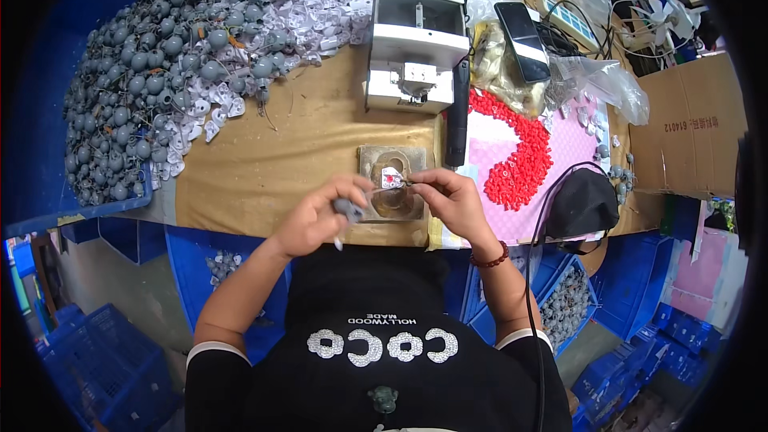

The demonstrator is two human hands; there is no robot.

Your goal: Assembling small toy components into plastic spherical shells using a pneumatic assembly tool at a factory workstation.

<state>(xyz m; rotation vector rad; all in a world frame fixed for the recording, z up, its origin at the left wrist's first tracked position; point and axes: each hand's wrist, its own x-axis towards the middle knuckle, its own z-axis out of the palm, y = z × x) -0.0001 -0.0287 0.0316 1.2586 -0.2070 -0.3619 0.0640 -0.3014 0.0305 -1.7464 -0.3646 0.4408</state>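
Observation:
My left hand (324, 216) grips a small grey rounded part (349, 210) and pinches a thin wire or stem that runs toward a little white and red piece (392, 178). My right hand (448, 198) pinches the other side of that piece with thumb and forefinger. Both hands hover over a square tan fixture plate (376, 156) near the table's front edge. Whether the white piece rests on the plate or is lifted off it is unclear.
A large heap of grey round parts (128, 88) and white pieces (320, 16) fills the left of the brown table (264, 160). A grey benchtop machine (416, 40) stands behind the plate, a black tool (458, 116) beside it. Red beads (516, 160) lie on a pink mat; a phone (522, 30), black cap (582, 202), cardboard box (692, 124) at right. Blue crates (104, 360) below.

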